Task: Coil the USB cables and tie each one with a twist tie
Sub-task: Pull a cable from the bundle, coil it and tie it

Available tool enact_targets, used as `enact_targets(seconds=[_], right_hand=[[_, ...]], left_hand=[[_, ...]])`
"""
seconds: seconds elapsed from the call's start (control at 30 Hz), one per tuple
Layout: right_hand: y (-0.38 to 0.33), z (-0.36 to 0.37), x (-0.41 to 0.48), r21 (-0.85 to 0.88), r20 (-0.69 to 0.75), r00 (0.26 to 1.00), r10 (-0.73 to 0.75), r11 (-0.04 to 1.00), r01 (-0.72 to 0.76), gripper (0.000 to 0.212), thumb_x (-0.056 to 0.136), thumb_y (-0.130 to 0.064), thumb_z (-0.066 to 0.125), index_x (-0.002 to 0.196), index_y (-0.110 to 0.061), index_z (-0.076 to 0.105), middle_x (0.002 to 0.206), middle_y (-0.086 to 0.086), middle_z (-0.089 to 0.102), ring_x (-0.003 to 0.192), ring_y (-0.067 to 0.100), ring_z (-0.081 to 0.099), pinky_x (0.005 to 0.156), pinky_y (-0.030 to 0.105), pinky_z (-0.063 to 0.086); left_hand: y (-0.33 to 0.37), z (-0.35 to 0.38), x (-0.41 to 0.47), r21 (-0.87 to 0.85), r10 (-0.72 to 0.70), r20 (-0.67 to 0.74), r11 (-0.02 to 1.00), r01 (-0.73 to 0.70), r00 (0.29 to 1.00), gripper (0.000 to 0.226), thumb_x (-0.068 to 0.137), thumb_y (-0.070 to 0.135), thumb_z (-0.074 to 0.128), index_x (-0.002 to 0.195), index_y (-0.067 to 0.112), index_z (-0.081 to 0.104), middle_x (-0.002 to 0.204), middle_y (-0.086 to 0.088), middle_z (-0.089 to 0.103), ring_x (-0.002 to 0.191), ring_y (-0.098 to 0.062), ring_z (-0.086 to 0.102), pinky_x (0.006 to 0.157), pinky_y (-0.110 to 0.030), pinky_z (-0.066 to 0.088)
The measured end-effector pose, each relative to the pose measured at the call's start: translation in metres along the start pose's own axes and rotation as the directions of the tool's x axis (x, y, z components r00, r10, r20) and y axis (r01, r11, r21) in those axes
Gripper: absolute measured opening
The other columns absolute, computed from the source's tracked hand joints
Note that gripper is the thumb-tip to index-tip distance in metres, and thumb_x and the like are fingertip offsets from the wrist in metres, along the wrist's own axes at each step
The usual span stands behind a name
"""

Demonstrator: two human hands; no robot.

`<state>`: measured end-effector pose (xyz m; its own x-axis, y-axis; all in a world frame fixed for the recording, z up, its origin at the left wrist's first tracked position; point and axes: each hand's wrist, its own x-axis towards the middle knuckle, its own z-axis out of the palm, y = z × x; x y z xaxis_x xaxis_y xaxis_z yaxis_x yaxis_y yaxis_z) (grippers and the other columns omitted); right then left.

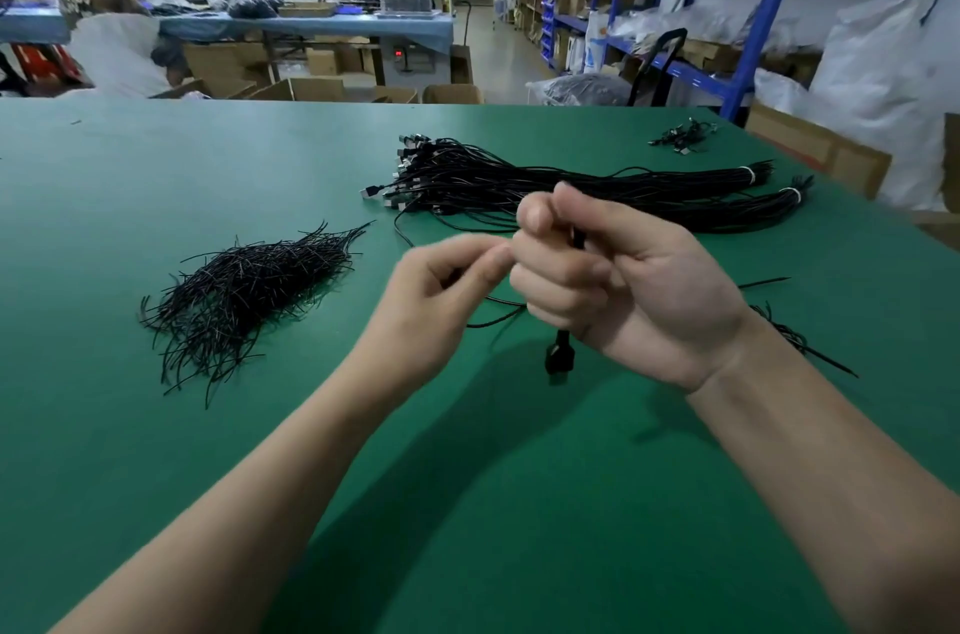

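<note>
My right hand is closed around a black USB cable above the green table; the cable's plug hangs below the fist and a loose strand trails off to the left. My left hand is right beside it, fingertips pinched together against the right fist; whether they hold the cable or a twist tie is hidden by blur. A pile of black twist ties lies to the left. Behind my hands lie big bundles of black USB cables, bound with white bands at their right ends.
A small heap of cables lies at the table's far right. Loose ties lie by my right wrist. Cardboard boxes and blue shelving stand right of the table. A person works at a far table.
</note>
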<state>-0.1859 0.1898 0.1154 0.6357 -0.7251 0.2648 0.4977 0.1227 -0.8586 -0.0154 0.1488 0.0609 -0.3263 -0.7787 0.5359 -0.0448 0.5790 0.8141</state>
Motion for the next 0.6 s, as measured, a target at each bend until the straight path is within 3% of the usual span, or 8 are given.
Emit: enact_targets(seconds=[0.1, 0.17, 0.23, 0.33, 0.4, 0.5, 0.57, 0.6], right_hand=[[0.0, -0.001, 0.005, -0.055, -0.178, 0.975, -0.135, 0.99, 0.127, 0.034, 0.108, -0.026, 0.029, 0.099, -0.01, 0.058, 0.059, -0.007, 0.037, 0.052, 0.008, 0.031, 0.05, 0.022, 0.023], [0.003, -0.006, 0.008, -0.243, -0.334, 0.918, -0.211, 0.961, 0.133, 0.033, 0.11, -0.024, 0.03, 0.101, -0.008, 0.057, 0.062, -0.004, 0.049, 0.054, 0.011, 0.043, 0.05, 0.021, 0.035], [0.007, -0.012, 0.009, -0.482, -0.409, 0.87, -0.276, 0.875, 0.051, 0.034, 0.111, -0.021, 0.028, 0.1, -0.005, 0.057, 0.068, 0.003, 0.062, 0.06, 0.018, 0.059, 0.056, 0.026, 0.049], [0.013, -0.02, 0.006, -0.723, -0.419, 0.866, -0.272, 0.677, -0.137, 0.034, 0.111, -0.018, 0.029, 0.098, -0.003, 0.056, 0.08, 0.011, 0.071, 0.073, 0.027, 0.07, 0.07, 0.034, 0.058], [0.017, -0.022, 0.003, -0.798, -0.43, 0.869, -0.243, 0.553, -0.24, 0.033, 0.111, -0.018, 0.031, 0.095, -0.005, 0.058, 0.078, 0.008, 0.071, 0.071, 0.021, 0.069, 0.07, 0.034, 0.058], [0.026, -0.021, -0.002, -0.856, -0.41, 0.902, -0.137, 0.398, -0.329, 0.036, 0.11, -0.026, 0.035, 0.085, -0.012, 0.057, 0.064, 0.001, 0.064, 0.055, 0.017, 0.057, 0.058, 0.034, 0.048], [0.029, -0.018, -0.004, -0.859, -0.365, 0.93, -0.046, 0.402, -0.317, 0.043, 0.109, -0.037, 0.034, 0.079, -0.017, 0.055, 0.055, -0.005, 0.05, 0.051, 0.012, 0.04, 0.053, 0.031, 0.036], [0.029, -0.017, -0.005, -0.821, -0.348, 0.937, 0.01, 0.479, -0.31, 0.049, 0.107, -0.045, 0.031, 0.079, -0.016, 0.058, 0.054, -0.006, 0.041, 0.05, 0.01, 0.032, 0.051, 0.026, 0.031]], left_hand=[[-0.003, 0.02, -0.019, 0.174, -0.022, 0.102, 0.985, 0.004, 0.995, 0.021, 0.103, 0.022, 0.052, 0.094, 0.033, 0.068, 0.071, 0.026, 0.054, 0.071, 0.01, 0.045, 0.068, -0.016, 0.039], [-0.002, 0.026, -0.028, 0.281, -0.034, 0.167, 0.96, -0.015, 0.985, 0.024, 0.103, 0.015, 0.049, 0.106, 0.025, 0.071, 0.073, 0.027, 0.056, 0.069, 0.009, 0.05, 0.067, -0.015, 0.039], [0.002, 0.024, -0.03, 0.402, -0.014, 0.204, 0.913, -0.07, 0.979, 0.024, 0.103, 0.019, 0.048, 0.112, 0.018, 0.071, 0.083, 0.02, 0.064, 0.075, 0.0, 0.058, 0.071, -0.023, 0.046], [0.008, 0.013, -0.027, 0.538, 0.016, 0.227, 0.831, -0.139, 0.974, 0.019, 0.103, 0.025, 0.056, 0.104, 0.017, 0.073, 0.09, 0.006, 0.07, 0.083, -0.018, 0.064, 0.075, -0.035, 0.049], [0.014, 0.002, -0.024, 0.568, 0.045, 0.235, 0.804, -0.175, 0.971, 0.015, 0.1, 0.025, 0.062, 0.094, 0.018, 0.073, 0.081, 0.011, 0.066, 0.075, -0.011, 0.062, 0.071, -0.032, 0.048], [0.025, -0.012, -0.017, 0.584, 0.106, 0.213, 0.783, -0.213, 0.971, 0.014, 0.095, 0.024, 0.07, 0.082, 0.019, 0.072, 0.067, 0.016, 0.053, 0.063, 0.002, 0.049, 0.062, -0.014, 0.034], [0.032, -0.02, -0.01, 0.581, 0.132, 0.203, 0.781, -0.228, 0.97, 0.013, 0.09, 0.027, 0.076, 0.079, 0.019, 0.075, 0.066, 0.01, 0.054, 0.06, -0.002, 0.047, 0.059, -0.013, 0.03], [0.035, -0.023, -0.008, 0.562, 0.138, 0.204, 0.794, -0.231, 0.969, 0.013, 0.087, 0.028, 0.078, 0.076, 0.021, 0.077, 0.066, 0.008, 0.057, 0.06, -0.006, 0.048, 0.058, -0.014, 0.031]])
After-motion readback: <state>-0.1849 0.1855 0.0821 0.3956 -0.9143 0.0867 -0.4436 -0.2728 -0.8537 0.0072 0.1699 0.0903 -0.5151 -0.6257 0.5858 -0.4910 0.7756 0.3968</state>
